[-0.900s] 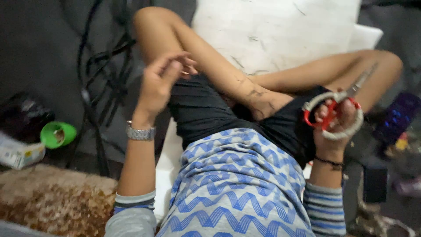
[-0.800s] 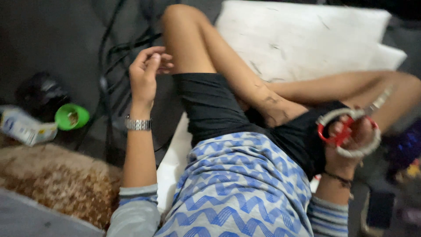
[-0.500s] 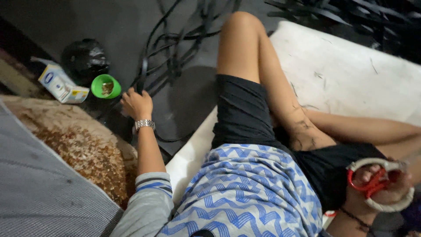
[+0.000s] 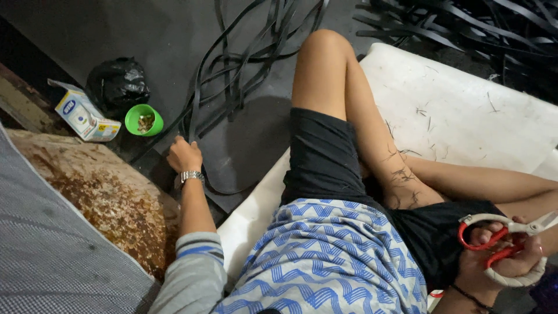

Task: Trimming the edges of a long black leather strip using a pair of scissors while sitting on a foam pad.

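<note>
My left hand [image 4: 183,154], with a metal watch on its wrist, reaches down to the dark floor and touches the black strips [image 4: 232,75] lying there; whether its fingers grip one I cannot tell. My right hand [image 4: 501,256] rests at my lap on the right, fingers through the handles of red-and-white scissors [image 4: 504,239], blades pointing right. I sit on a white sheet [image 4: 465,110] with bare legs crossed, black shorts and a blue-and-white patterned shirt.
A small green cup [image 4: 143,120], a black plastic bag [image 4: 117,85] and a small white-and-blue box [image 4: 81,114] stand on the floor at the left. A brown speckled mat [image 4: 110,197] and a checked grey cloth [image 4: 46,256] lie at the lower left. More black strips [image 4: 465,23] pile at the top right.
The view swung left and down. My left hand dropped from near my knee to the floor by the black strips. My right hand kept hold of the scissors.
</note>
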